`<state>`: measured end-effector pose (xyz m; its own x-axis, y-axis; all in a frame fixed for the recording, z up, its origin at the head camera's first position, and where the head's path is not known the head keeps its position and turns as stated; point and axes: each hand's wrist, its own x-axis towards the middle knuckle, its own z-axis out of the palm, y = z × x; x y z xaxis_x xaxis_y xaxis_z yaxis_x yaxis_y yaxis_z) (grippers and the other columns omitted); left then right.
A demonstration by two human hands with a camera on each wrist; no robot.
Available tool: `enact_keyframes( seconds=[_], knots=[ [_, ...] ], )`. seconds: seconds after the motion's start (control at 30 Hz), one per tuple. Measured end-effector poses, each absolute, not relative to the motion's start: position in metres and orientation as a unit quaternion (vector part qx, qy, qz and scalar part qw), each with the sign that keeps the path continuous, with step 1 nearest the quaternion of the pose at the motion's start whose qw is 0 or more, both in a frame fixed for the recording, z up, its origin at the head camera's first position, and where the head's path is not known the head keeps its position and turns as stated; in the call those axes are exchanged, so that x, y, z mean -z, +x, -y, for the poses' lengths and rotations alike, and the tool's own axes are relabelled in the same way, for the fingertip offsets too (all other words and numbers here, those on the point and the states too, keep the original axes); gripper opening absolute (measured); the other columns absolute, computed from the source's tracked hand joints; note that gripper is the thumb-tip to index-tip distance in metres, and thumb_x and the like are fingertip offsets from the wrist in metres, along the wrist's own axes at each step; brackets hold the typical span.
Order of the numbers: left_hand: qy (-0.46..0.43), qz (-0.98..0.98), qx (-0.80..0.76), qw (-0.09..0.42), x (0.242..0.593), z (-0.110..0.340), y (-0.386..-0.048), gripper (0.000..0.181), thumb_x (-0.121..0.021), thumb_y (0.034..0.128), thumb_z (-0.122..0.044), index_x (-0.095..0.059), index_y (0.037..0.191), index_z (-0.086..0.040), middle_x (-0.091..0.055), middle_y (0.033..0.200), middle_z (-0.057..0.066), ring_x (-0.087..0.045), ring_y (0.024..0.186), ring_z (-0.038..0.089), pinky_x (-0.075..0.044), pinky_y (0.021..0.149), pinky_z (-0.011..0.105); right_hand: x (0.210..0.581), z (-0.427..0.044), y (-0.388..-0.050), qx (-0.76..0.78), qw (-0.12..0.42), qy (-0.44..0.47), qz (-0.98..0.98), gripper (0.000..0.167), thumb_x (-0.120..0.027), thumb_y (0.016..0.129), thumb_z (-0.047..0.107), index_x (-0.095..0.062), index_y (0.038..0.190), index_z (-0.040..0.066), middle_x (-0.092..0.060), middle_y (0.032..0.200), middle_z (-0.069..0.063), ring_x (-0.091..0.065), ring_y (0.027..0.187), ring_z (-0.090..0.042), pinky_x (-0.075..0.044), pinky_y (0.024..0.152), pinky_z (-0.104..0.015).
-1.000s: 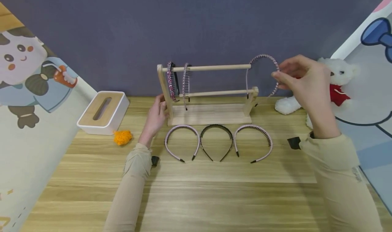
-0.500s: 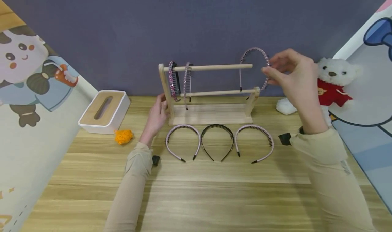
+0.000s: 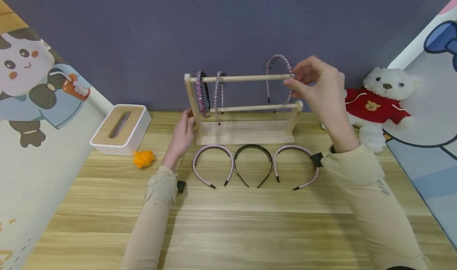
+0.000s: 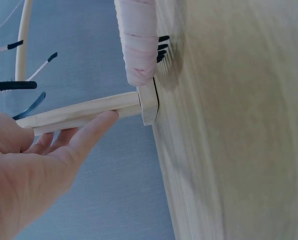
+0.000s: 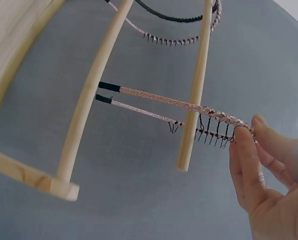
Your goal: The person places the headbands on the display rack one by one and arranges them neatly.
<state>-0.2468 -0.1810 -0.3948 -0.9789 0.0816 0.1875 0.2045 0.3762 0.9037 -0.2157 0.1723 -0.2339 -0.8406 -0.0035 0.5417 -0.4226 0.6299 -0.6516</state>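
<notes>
The right hand [image 3: 323,93] pinches a pink beaded headband [image 3: 279,57] at the right part of the wooden rack. In the right wrist view, that headband [image 5: 154,97] spans the upper rod [image 5: 195,120], its black tips close to the lower rod [image 5: 86,110]; thumb and fingers of the right hand [image 5: 269,175] pinch its beaded top. The left hand [image 3: 183,133] lies against the rack's left upright [image 3: 192,107]; in the left wrist view its fingers touch the upright [image 4: 83,112]. Two beaded headbands [image 3: 200,95] [image 3: 217,95] and a dark one hang at the rack's left end.
Three headbands lie before the rack: pink [image 3: 194,165], black [image 3: 270,165] and pink [image 3: 275,165]. A tissue box [image 3: 119,129] and an orange fuzzy object [image 3: 143,159] are at the left. A white bear in red [image 3: 373,103] sits at the right.
The right hand has moved left with the pinched headband, from beyond the rack's right end to over the rods. The left hand stays at the left upright.
</notes>
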Motion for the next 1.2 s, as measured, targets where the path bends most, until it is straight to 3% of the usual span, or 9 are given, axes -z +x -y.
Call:
enact_keyframes(
  seconds=[0.2, 0.63, 1.2],
  knots=[
    [-0.087, 0.827, 0.553, 0.054, 0.395, 0.181, -0.248, 0.046, -0.034, 0.1181, -0.015, -0.035, 0.162, 0.000, -0.047, 0.159, 0.027, -0.054, 0.140, 0.044, -0.061, 0.103, 0.053, 0.238, -0.157, -0.222, -0.378, 0.275, 0.152, 0.871, 0.027, -0.085, 0.094, 0.016, -0.073, 0.112, 0.000, -0.076, 0.098, -0.016, -0.060, 0.074, 0.014, -0.054, 0.062, -0.004],
    [-0.086, 0.822, 0.561, 0.050, 0.394, 0.180, -0.247, 0.045, -0.034, 0.1180, -0.014, -0.036, 0.161, 0.000, -0.047, 0.158, 0.027, -0.054, 0.140, 0.044, -0.059, 0.106, 0.053, 0.246, -0.122, -0.232, -0.399, 0.255, 0.166, 0.865, 0.028, -0.085, 0.094, 0.020, -0.071, 0.111, 0.002, -0.074, 0.097, -0.011, -0.076, 0.084, -0.025, -0.059, 0.063, -0.010],
    [-0.083, 0.836, 0.538, 0.062, 0.393, 0.181, -0.247, 0.043, -0.034, 0.1178, -0.009, -0.037, 0.160, 0.001, -0.049, 0.156, 0.027, -0.058, 0.136, 0.045, -0.063, 0.098, 0.053, 0.263, -0.087, -0.241, -0.410, 0.228, 0.200, 0.860, 0.028, -0.087, 0.091, 0.016, -0.072, 0.109, 0.000, -0.075, 0.092, -0.012, -0.074, 0.080, -0.023, -0.063, 0.064, -0.020]
  ],
)
